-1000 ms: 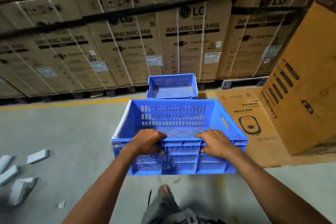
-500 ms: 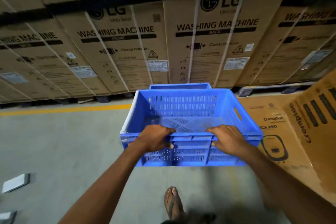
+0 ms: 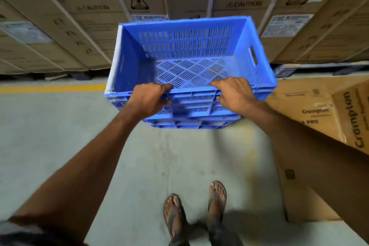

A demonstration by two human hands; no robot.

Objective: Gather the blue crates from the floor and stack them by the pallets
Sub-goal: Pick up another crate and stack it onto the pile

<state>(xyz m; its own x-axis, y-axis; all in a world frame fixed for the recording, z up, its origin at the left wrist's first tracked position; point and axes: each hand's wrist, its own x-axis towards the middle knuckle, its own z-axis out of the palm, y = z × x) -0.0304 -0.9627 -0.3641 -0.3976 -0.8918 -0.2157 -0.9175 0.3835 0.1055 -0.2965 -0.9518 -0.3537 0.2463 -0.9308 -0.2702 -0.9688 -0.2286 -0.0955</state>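
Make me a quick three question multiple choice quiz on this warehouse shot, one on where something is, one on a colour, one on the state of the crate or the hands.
1. Where does the Crompton box lie relative to the carried crate?
A. On its right, on the floor
B. On its left
C. Inside it

2. What colour is the floor line at the left?
A. White
B. Yellow
C. Red

3. How is the crate held?
A. One hand, by a side slot
B. Resting on the floor, untouched
C. Both hands on its near rim

Answers:
1 A, the printed carton sits at the crate's right.
2 B, the stripe beneath the stacked cartons is yellow.
3 C, the left hand and right hand both clasp the near wall, and the crate is empty.
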